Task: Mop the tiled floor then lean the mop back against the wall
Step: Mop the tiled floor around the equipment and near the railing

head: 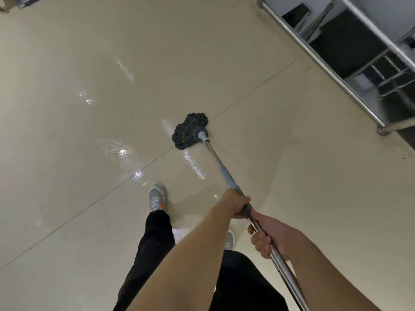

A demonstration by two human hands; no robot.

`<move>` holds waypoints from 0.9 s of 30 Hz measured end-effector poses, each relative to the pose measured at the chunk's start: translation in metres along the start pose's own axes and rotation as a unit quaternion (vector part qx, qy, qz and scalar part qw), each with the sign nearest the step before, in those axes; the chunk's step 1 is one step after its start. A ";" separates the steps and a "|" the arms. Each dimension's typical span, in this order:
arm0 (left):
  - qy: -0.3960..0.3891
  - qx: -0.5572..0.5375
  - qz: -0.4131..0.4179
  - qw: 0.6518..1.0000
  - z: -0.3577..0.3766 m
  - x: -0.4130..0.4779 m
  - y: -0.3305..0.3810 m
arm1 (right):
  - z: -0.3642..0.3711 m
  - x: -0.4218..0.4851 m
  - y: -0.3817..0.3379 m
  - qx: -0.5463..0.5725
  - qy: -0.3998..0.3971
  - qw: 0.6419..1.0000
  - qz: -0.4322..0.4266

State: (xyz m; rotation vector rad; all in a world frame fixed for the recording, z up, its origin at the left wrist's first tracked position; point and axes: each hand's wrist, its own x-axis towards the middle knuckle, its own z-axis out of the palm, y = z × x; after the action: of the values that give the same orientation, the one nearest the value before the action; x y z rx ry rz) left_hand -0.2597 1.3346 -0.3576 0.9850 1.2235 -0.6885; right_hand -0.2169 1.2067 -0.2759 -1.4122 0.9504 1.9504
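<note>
Mopping underway, not finished. Left hand (235, 205) and right hand (267, 237), fingers of both wrapped tight round mop handle (256, 223). Mop head (189, 131) pressed on tiled floor (67, 63) at 12 o'clock of feet. Wet streaks at 10 o'clock; floor toward metal rack (350, 63) at 2 o'clock looks dry. Leaning mop against wall not yet done.

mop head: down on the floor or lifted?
Down. The mop head lies spread flat on the tiled floor, across a grout line, with wet streaks beside it; both hands grip the handle.

Dim, soft frame; glare patches on wet floor (67, 135).
</note>
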 end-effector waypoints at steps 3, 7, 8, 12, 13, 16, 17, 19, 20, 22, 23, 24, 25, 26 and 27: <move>-0.003 -0.027 0.010 1.000 0.007 0.002 0.010 | -0.002 -0.006 -0.012 -0.011 0.024 1.000 0.000; 0.001 -0.077 0.013 0.997 -0.022 0.018 0.041 | 0.022 -0.006 -0.060 -0.041 0.045 0.998 -0.001; 0.002 -0.084 0.014 0.996 -0.034 0.023 0.052 | 0.033 -0.006 -0.075 -0.045 0.047 0.998 -0.002; 0.003 -0.121 0.037 0.992 -0.102 0.051 0.115 | 0.086 -0.001 -0.157 -0.051 0.052 0.997 -0.027; 0.003 -0.129 0.042 0.991 -0.123 0.059 0.135 | 0.103 0.000 -0.183 -0.054 0.054 0.996 -0.034; 0.006 -0.145 0.054 0.988 -0.194 0.090 0.206 | 0.155 0.007 -0.275 -0.060 0.047 0.996 -0.051; 0.010 -0.150 0.061 0.987 -0.220 0.103 0.233 | 0.174 0.011 -0.310 -0.061 0.041 0.996 -0.054; 0.025 -0.156 0.079 0.984 -0.275 0.127 0.289 | 0.214 0.017 -0.382 -0.065 0.035 0.996 -0.058; 0.034 -0.153 0.089 0.984 -0.303 0.140 0.318 | 0.233 0.021 -0.417 -0.065 0.030 0.996 -0.062; 0.051 -0.139 0.107 0.983 -0.355 0.162 0.375 | 0.269 0.027 -0.487 -0.064 0.017 0.995 -0.075; 0.059 -0.132 0.114 0.983 -0.378 0.171 0.402 | 0.286 0.029 -0.518 -0.066 0.013 0.994 -0.081; 0.067 -0.128 0.120 0.982 -0.398 0.178 0.426 | 0.301 0.029 -0.548 -0.072 0.012 0.994 -0.086; 0.077 -0.125 0.124 0.981 -0.415 0.184 0.448 | 0.314 0.030 -0.574 -0.078 0.012 0.993 -0.090; 0.085 -0.125 0.129 0.980 -0.429 0.190 0.467 | 0.326 0.029 -0.596 -0.085 0.012 0.992 -0.094; 0.091 -0.128 0.133 0.979 -0.440 0.194 0.480 | 0.335 0.029 -0.613 -0.090 0.015 0.991 -0.097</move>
State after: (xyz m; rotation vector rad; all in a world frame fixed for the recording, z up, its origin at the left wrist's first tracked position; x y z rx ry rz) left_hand 0.0069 1.9533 -0.4476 0.9869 1.2735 -0.2273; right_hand 0.0539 1.8441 -0.3748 -1.5739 0.6357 1.9105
